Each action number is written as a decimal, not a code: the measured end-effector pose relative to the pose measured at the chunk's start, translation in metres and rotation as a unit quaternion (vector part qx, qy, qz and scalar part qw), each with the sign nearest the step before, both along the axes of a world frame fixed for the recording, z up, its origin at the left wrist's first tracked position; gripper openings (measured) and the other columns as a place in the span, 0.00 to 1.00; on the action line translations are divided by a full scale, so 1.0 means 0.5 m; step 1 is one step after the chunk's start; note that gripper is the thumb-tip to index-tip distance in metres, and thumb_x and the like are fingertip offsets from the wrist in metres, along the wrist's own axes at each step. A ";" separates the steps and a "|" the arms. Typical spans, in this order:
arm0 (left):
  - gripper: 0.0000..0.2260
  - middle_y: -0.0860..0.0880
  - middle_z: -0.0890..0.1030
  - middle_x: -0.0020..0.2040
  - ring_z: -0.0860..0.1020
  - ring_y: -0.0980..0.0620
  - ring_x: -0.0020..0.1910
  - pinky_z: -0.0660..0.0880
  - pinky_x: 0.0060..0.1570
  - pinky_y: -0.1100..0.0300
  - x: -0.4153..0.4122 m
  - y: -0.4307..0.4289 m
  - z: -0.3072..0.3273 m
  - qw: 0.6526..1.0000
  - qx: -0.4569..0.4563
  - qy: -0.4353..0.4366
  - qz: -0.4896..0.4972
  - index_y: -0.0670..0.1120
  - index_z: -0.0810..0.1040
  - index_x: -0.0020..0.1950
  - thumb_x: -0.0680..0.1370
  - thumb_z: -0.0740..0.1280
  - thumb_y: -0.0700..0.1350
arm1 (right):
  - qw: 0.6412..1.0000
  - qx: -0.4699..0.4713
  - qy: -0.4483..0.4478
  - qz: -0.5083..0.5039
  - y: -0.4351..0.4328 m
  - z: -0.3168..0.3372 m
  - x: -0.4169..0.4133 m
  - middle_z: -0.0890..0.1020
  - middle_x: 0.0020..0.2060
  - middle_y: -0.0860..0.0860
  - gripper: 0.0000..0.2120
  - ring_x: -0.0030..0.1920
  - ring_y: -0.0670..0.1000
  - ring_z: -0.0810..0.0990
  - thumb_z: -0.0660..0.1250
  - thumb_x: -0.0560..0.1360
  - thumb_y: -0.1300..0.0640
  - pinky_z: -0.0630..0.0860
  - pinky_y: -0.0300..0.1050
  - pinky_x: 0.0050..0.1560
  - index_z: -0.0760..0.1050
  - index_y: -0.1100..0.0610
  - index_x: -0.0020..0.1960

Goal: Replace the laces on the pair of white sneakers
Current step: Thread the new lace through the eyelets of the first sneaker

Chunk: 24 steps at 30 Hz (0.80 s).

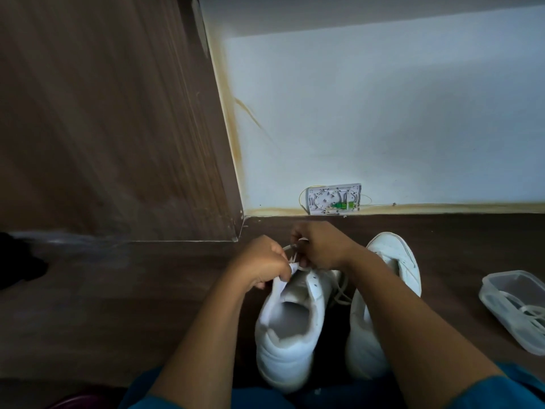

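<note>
1. At the far left edge, a dark object point(17, 261) lies on the brown wooden floor point(118, 305), below a brown wooden panel point(103, 113).
2. The left hand point(261, 262) has its fingers curled, pinching the white upper of the left sneaker point(287, 335) near the eyelets.
3. That sneaker stands on the floor between the person's forearms, with its heel toward the camera and its opening facing up.
4. The right hand point(320, 246), just beside the left hand, pinches a white lace point(288, 247) above the sneaker's front.
5. Behind the hands, an open white wall box point(334, 199) sits low on the pale wall.
6. The right sneaker point(395, 258) stands just beside the left one, partly hidden by the right forearm.
7. At the far right, a clear plastic container point(495, 305) on the floor holds spare white laces point(530, 312).
</note>
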State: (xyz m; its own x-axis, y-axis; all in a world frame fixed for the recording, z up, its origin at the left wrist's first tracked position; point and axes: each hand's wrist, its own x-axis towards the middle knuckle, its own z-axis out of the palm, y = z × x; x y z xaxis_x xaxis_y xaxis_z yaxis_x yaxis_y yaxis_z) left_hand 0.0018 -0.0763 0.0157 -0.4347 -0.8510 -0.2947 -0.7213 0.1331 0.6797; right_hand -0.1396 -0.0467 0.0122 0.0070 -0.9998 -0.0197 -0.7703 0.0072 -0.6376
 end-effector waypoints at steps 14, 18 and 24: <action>0.09 0.47 0.80 0.34 0.79 0.48 0.37 0.69 0.33 0.60 0.001 0.021 -0.024 0.967 -0.240 -0.046 -0.065 0.48 0.73 0.31 0.70 0.70 0.43 | 0.991 0.035 0.102 0.077 -0.011 0.001 0.000 0.82 0.39 0.55 0.09 0.40 0.51 0.79 0.63 0.73 0.68 0.73 0.42 0.42 0.81 0.61 0.48; 0.07 0.47 0.80 0.35 0.79 0.47 0.37 0.70 0.34 0.61 0.002 0.021 -0.024 0.965 -0.247 -0.047 -0.071 0.49 0.75 0.33 0.70 0.70 0.43 | 0.989 0.031 0.119 0.089 -0.013 -0.001 0.004 0.83 0.45 0.58 0.11 0.44 0.53 0.78 0.62 0.71 0.68 0.74 0.43 0.44 0.81 0.61 0.49; 0.11 0.46 0.81 0.35 0.80 0.46 0.38 0.70 0.34 0.60 0.001 0.016 -0.030 0.963 -0.254 -0.055 -0.074 0.50 0.71 0.30 0.69 0.70 0.42 | 0.982 0.012 0.155 0.105 -0.020 0.000 0.006 0.83 0.50 0.57 0.12 0.52 0.55 0.80 0.62 0.72 0.67 0.72 0.42 0.48 0.81 0.60 0.52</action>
State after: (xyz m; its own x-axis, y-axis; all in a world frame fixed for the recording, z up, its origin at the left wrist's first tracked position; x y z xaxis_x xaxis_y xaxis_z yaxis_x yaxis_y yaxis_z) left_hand 0.0026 -0.0684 0.0007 -0.5517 -0.8290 0.0915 -0.7333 0.5344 0.4203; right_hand -0.1364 -0.0567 0.0119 0.2027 -0.9763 -0.0761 -0.9137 -0.1606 -0.3733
